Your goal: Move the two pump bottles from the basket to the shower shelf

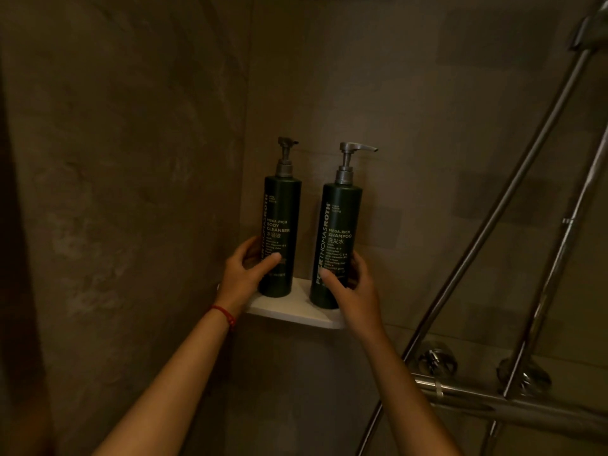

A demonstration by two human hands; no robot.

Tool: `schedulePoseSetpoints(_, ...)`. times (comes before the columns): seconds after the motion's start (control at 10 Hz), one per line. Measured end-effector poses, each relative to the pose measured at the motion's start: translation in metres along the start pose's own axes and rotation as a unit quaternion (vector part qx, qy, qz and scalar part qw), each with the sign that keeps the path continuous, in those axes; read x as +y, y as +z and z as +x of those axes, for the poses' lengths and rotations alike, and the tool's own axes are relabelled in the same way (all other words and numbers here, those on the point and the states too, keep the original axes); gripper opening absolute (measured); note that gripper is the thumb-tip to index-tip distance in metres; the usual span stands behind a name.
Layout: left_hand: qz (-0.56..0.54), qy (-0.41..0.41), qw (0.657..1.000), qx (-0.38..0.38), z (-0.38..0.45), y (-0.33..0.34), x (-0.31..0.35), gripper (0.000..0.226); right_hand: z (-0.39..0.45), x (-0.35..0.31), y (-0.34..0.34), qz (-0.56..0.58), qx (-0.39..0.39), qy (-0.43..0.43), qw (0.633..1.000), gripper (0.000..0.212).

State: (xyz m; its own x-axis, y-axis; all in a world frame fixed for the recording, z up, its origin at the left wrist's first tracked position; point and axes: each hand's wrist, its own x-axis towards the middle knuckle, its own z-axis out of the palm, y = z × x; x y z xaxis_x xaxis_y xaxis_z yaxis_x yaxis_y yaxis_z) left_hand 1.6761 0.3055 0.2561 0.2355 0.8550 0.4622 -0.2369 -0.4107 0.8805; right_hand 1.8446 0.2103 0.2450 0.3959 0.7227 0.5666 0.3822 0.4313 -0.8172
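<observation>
head | 2 pump bottles (pixel 281 238) upright | 1 shelf (pixel 296 312) | 2 hands (pixel 245 274) gripping

White corner shelf (pixel 289 312) carries body cleanser bottle (pixel 279 238) and shampoo bottle (pixel 335 245), both upright

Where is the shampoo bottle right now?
The shampoo bottle stands upright on the white corner shelf, to the right of the body cleanser bottle, with the right hand around its lower part.

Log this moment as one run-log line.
left hand: grips body cleanser bottle | right hand: grips shampoo bottle | both upright on corner shelf | release pending
</observation>
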Motion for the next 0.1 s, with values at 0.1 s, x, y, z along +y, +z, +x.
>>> schedulePoseSetpoints(0.1,0.086,0.0,0.994,0.069,-0.0178,-0.0005,0.0045,0.061,-0.0105,-0.0049,-0.0063,-0.016,0.024,0.019,0.999,0.066)
